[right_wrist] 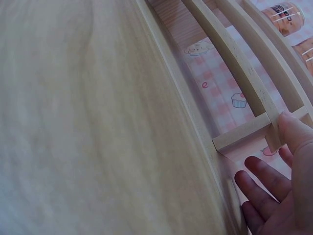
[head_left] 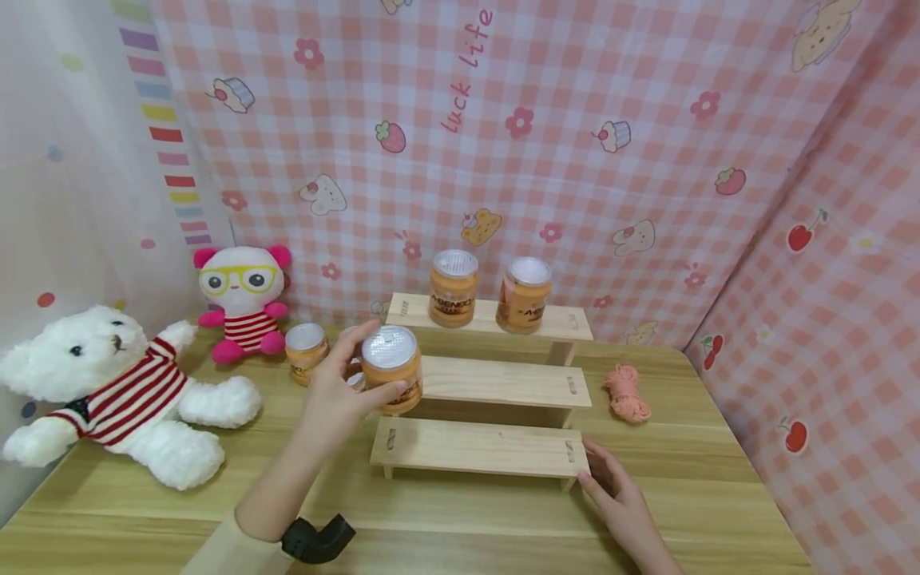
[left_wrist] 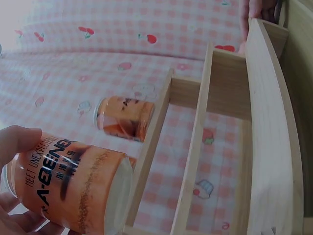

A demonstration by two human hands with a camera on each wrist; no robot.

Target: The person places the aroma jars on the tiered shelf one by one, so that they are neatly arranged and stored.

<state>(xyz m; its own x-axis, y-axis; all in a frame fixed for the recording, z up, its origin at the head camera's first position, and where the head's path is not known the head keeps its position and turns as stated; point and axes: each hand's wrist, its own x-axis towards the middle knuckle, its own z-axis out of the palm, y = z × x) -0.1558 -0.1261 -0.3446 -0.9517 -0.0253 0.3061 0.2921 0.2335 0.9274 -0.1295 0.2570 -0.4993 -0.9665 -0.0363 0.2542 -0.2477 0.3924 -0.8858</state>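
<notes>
At the right end of one three-step stand [head_left: 485,446], the right hand [head_left: 618,497] rests its thumb, fingers loosely spread; leftward, the left hand [head_left: 338,393] grasps one jar [head_left: 391,370]; beyond, two jars [head_left: 454,291] stand on top, at least two others [head_left: 305,357] farther left.

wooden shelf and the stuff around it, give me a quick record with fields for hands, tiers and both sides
left hand: left hand grips an orange-labelled jar in front of the shelf
right hand: right hand touches the right end of the bottom tier
top tier: two jars, side by side, upright
middle tier: left end hidden behind the held jar
left of shelf: white bear, pink-and-white plush, upright table jar
right of shelf: pink yarn bundle
</notes>
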